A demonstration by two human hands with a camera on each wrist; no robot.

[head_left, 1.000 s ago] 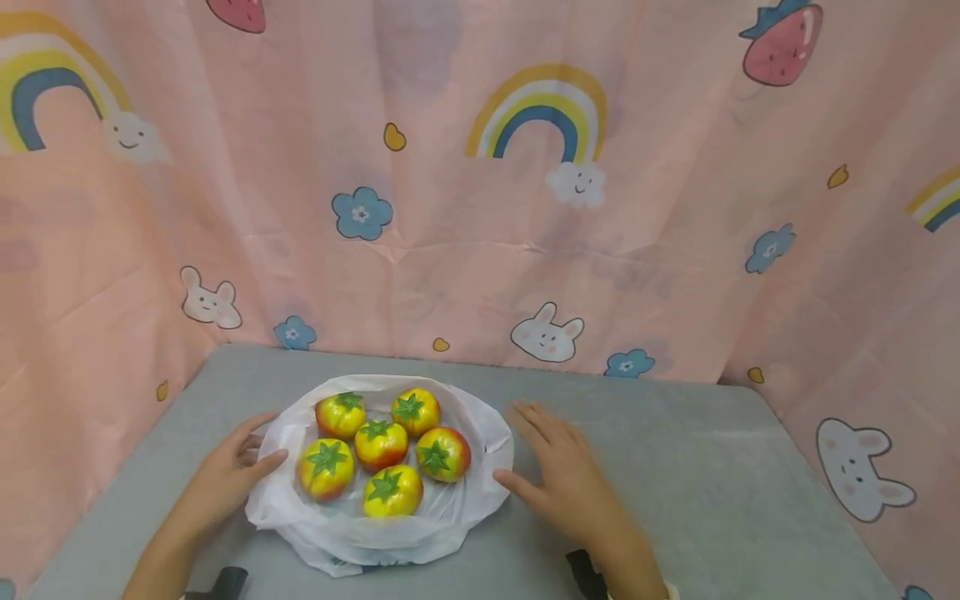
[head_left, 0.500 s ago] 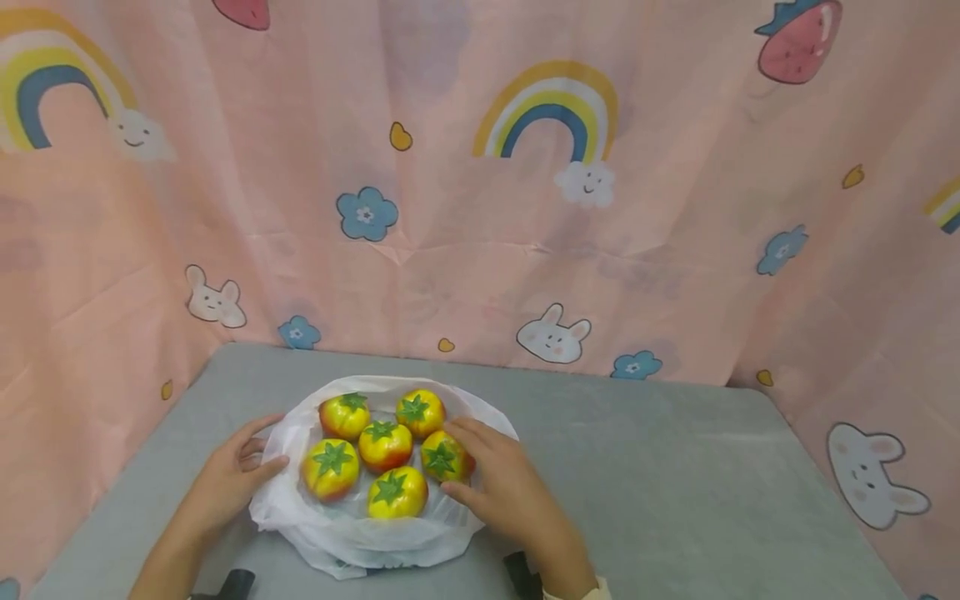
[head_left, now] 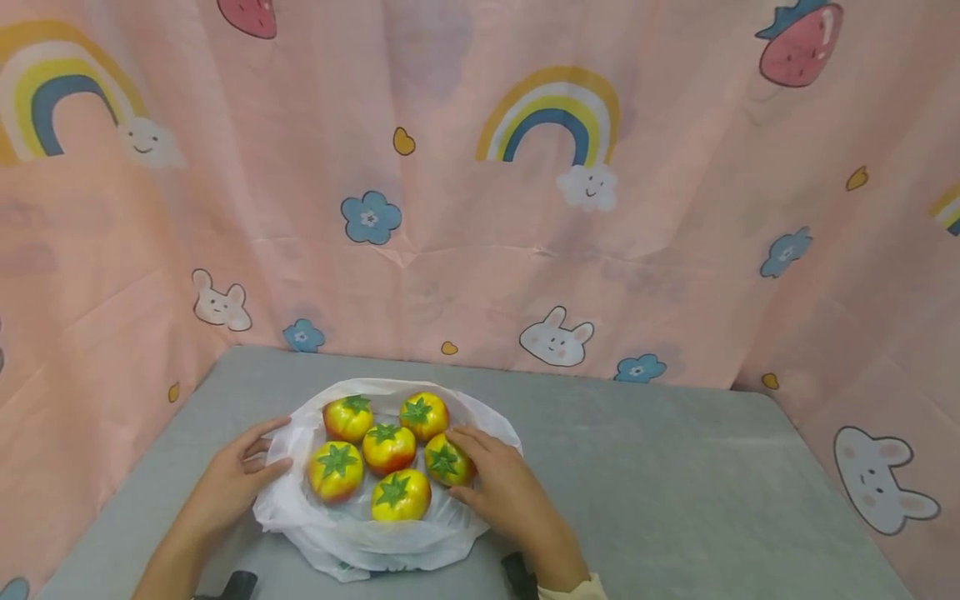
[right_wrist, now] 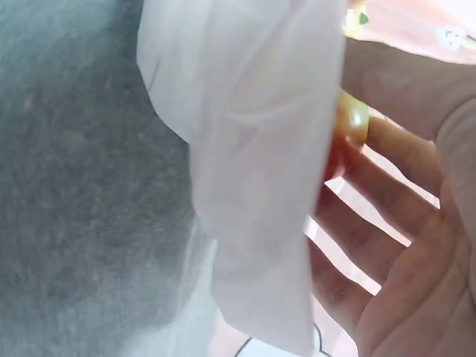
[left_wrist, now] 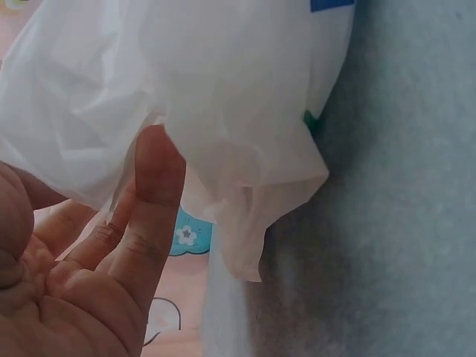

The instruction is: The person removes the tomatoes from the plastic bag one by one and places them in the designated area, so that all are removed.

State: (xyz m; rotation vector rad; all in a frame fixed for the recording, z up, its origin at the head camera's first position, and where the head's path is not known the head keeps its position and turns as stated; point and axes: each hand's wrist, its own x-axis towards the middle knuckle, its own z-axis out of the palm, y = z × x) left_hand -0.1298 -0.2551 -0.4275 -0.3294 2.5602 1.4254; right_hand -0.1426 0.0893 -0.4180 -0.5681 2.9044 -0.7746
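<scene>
A white plastic bag [head_left: 450,542] lies with its mouth spread wide on the grey table. Inside are several yellow-and-red toy tomatoes with green star-shaped tops, one of them in the middle [head_left: 389,450]. My right hand [head_left: 506,487] has its thumb and fingers around the rightmost tomato [head_left: 447,462]. In the right wrist view, the bag's wall hides part of that tomato [right_wrist: 349,137]. At the bag's left rim, my left hand [head_left: 228,483] touches the film with spread fingers. The left wrist view shows a finger [left_wrist: 156,175] against the bag.
The grey table [head_left: 675,492] extends to the right of the bag. A pink printed curtain [head_left: 450,275] hangs behind it and along both sides. Below each hand, a dark wrist attachment shows at the frame's bottom.
My right hand has moved left from beside the bag, over its rim, and taken hold of the rightmost tomato. The left hand stays at the left rim.
</scene>
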